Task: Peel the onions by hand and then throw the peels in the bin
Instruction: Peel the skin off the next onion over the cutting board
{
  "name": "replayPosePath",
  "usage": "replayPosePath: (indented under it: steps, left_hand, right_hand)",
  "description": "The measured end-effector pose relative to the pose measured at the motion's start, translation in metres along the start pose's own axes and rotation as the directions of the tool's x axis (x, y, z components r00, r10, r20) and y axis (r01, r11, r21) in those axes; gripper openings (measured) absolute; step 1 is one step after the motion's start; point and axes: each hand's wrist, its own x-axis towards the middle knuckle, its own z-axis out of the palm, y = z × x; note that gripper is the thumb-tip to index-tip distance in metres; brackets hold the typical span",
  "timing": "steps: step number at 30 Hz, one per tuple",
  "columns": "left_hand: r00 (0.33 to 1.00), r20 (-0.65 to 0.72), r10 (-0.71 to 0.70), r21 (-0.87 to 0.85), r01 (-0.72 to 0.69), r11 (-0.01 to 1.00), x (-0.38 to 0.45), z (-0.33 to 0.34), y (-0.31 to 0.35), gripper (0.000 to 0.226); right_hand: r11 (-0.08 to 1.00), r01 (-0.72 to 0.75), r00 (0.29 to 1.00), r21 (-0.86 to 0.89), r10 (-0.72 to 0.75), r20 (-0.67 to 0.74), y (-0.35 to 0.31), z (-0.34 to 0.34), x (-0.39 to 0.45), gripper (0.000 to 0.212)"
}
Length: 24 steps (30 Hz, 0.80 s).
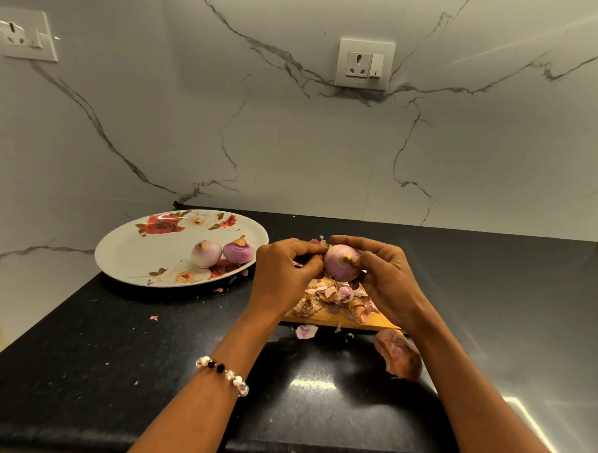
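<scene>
Gripping one onion (340, 266) above the peels (331, 302), both right hand (383, 274) and left hand (286, 273) curl round it; no writing readable

Both forearms reaching forward and converging, left hand (285, 266) fingers curled, tips pinching at the onion (340, 267), right hand (383, 277) cupped around it, thumb on top, beaded bracelet (223, 373) on left wrist

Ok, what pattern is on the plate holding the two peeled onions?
White plate with red and white roses and brownish leaves along its rim, shown in the head view.
</scene>
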Motion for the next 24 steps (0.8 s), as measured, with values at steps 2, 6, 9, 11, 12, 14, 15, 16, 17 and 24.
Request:
replayPosePath:
  steps: [2,6,9,11,12,14,15,16,17,24]
  left_hand:
    - [1.0,-0.02,-0.013,-0.005,0.013,1.0,-0.0002,0.0,0.0007,0.02]
    - [0.999,-0.028,0.039,-0.02,-0.04,0.999,-0.0005,0.0016,0.0036,0.021]
    - [0.988,-0.031,0.154,0.083,-0.151,0.985,-0.002,0.0043,0.0033,0.021]
    - [0.98,-0.03,0.196,0.152,-0.189,0.97,-0.0026,0.0048,0.002,0.02]
    - [0.977,-0.028,0.21,0.183,-0.201,0.962,-0.003,0.0051,0.0015,0.019]
    - [0.972,-0.023,0.233,0.243,-0.221,0.944,-0.0035,0.0059,0.0004,0.015]
    - [0.971,-0.021,0.237,0.271,-0.223,0.937,-0.0036,0.0065,-0.0002,0.013]
    - [0.972,-0.018,0.235,0.296,-0.219,0.93,-0.0039,0.0072,-0.0007,0.012]
    - [0.973,-0.012,0.232,0.319,-0.216,0.923,-0.0041,0.0082,-0.0013,0.012]
    - [0.976,0.003,0.22,0.416,-0.201,0.887,-0.0031,0.0081,-0.0011,0.015]
  right_hand:
    - [1.0,-0.001,1.0,-0.006,0.001,-0.005,0.0006,0.0003,0.0006,0.045]
    - [1.0,0.018,0.999,-0.012,-0.019,-0.047,-0.0003,-0.0011,0.0027,0.033]
    - [0.998,0.033,0.998,-0.053,-0.036,-0.045,0.0003,0.0002,0.0031,0.03]
    - [0.996,0.045,0.998,-0.076,-0.048,-0.038,0.0013,0.0023,0.0027,0.028]
    - [0.996,0.05,0.998,-0.078,-0.053,-0.038,0.0019,0.003,0.0026,0.028]
    - [0.995,0.055,0.997,-0.084,-0.058,-0.043,0.0023,0.0039,0.0027,0.028]
    - [0.995,0.058,0.997,-0.086,-0.062,-0.042,0.0024,0.0044,0.0027,0.028]
    - [0.994,0.063,0.997,-0.086,-0.067,-0.038,0.0021,0.0052,0.0025,0.028]
    - [0.994,0.068,0.997,-0.086,-0.071,-0.033,0.0014,0.0057,0.0022,0.029]
    - [0.995,0.078,0.997,-0.063,-0.079,-0.022,0.0002,0.0073,0.0017,0.029]
